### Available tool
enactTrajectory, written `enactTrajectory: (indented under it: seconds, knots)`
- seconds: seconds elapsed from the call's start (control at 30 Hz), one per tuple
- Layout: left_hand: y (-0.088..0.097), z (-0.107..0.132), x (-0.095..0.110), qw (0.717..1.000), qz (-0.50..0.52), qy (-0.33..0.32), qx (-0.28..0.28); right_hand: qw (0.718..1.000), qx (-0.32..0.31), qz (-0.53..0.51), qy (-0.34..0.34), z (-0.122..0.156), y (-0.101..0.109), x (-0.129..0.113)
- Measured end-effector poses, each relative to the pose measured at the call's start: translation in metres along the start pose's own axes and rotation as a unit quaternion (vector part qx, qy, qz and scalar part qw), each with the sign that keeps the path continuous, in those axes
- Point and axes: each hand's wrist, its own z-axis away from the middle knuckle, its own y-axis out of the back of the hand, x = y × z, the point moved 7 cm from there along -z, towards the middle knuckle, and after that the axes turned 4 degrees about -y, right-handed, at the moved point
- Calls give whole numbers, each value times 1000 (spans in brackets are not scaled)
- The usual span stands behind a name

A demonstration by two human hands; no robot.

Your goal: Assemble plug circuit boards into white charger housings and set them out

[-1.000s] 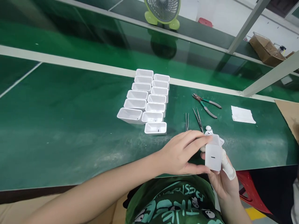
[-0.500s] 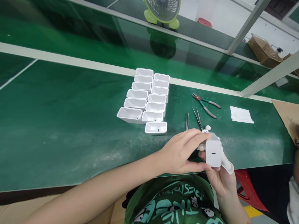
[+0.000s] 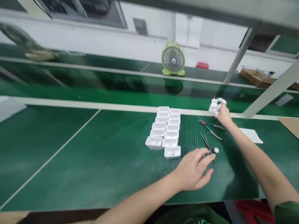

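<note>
My right hand [image 3: 223, 114], with white covers on some fingers, reaches to the far side of the green table and is closed on a white charger [image 3: 214, 104] whose metal prongs point up. My left hand [image 3: 195, 169] is open and holds nothing, its fingers apart over the near ends of the tweezers [image 3: 206, 142]. By its fingertips lies a small white round piece [image 3: 216, 150]. Left of the hand stand two rows of white open-topped housings [image 3: 172, 152]; a small dark slot shows in the nearest one. Green-handled pliers [image 3: 211, 129] lie between the two hands.
A white paper [image 3: 251, 135] lies right of the pliers, partly behind my right forearm. A metal post [image 3: 271, 88] and a pale rail [image 3: 121, 107] bound the table's far side. Beyond them stand a green fan [image 3: 173, 59] and a cardboard box [image 3: 257, 77].
My hands have parted. The right one has moved to the far edge with the white charger; the left has let go and opened. The view has tilted up.
</note>
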Motion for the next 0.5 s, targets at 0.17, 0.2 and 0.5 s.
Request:
enactTrajectory:
  seconds: [0.17,0.2,0.5]
  knots:
    - [0,4,-2,1000,-20,0,-6,997,52,-41,31,-20,-20,4]
    - [-1,5,-2,1000,-24,-3,-5,996,59,-47,41,-15,-20,5]
    - [-16,10,-2,1000,-21,14,-18,996,37,-15,75,-7,-29,3]
